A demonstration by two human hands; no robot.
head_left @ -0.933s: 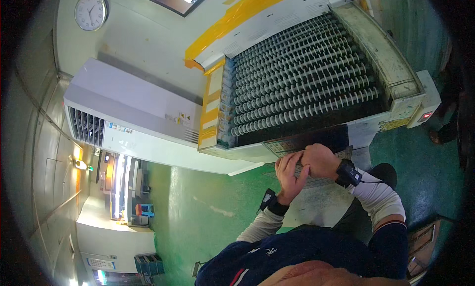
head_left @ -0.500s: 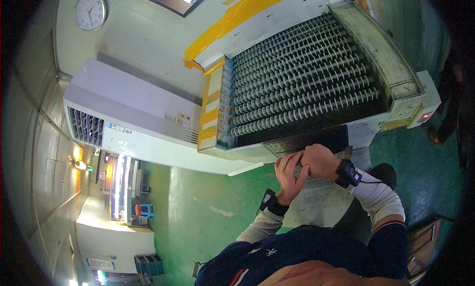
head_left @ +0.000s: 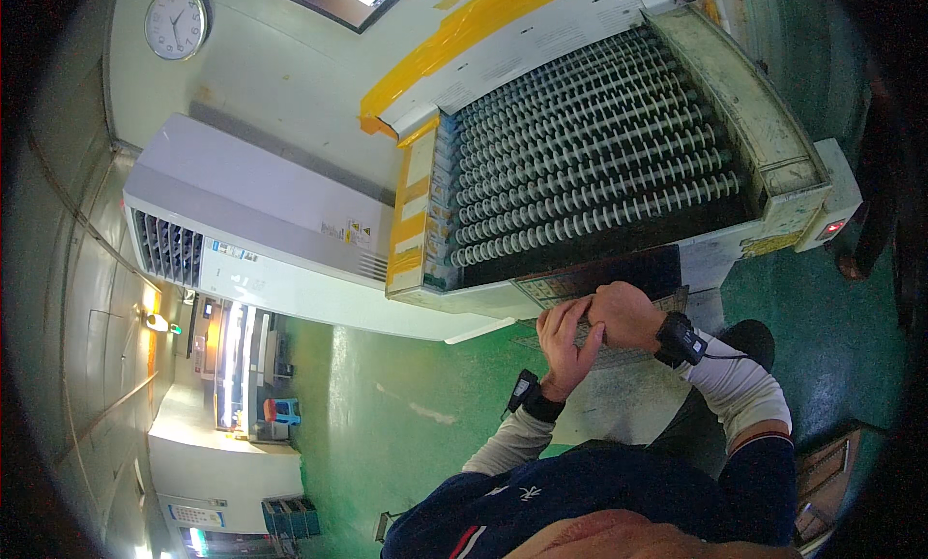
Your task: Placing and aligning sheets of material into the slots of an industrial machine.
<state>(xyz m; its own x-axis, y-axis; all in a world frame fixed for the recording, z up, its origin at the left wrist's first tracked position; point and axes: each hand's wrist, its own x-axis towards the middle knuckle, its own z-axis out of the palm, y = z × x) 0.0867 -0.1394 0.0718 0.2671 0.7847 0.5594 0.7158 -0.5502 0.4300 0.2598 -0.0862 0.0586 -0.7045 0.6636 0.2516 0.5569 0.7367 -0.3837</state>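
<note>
Left hand, fingers loosely bent, meets right hand, which is curled; whether either grips anything, cannot tell. Dark panel sits just beyond them, at front of roller conveyor, rollers exposed. Work done versus remaining: not determinable.

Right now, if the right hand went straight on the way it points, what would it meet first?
Most likely the left hand, just ahead of the right hand toward the picture's left; whether they already touch is hard to tell here.
</note>
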